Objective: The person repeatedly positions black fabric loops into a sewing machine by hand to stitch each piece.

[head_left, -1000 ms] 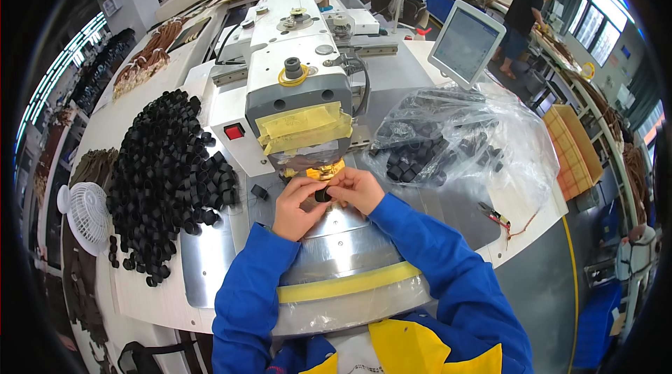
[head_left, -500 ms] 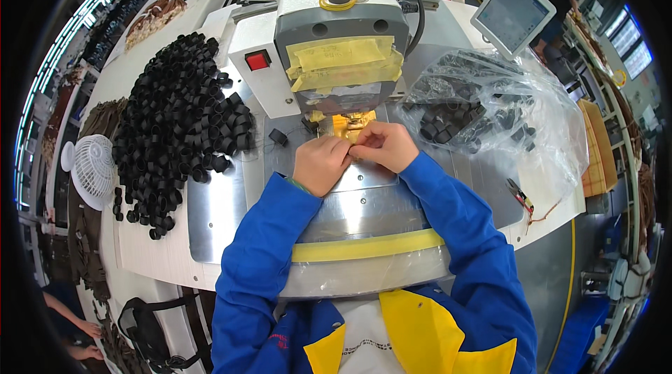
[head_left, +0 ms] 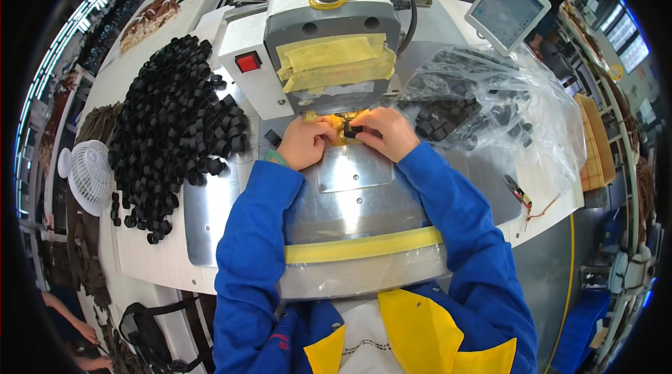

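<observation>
Both my hands are at the lit, gold-coloured work spot under the head of a white and grey sewing machine. My right hand pinches a small black band loop between thumb and fingers. Just left of it, my left hand has its fingers curled together; whatever is in them is hidden. A single black loop lies on the metal plate beside my left hand. Farther left spreads a large heap of black loops.
A clear plastic bag with black loops lies at the right, near red-handled snips. A screen stands behind it. At the left edge sits a white fan. Another person's hands show at lower left.
My hands have parted slightly and moved forward toward the machine's work spot. The black loop now shows in my right fingers. The whole view has shifted a little.
</observation>
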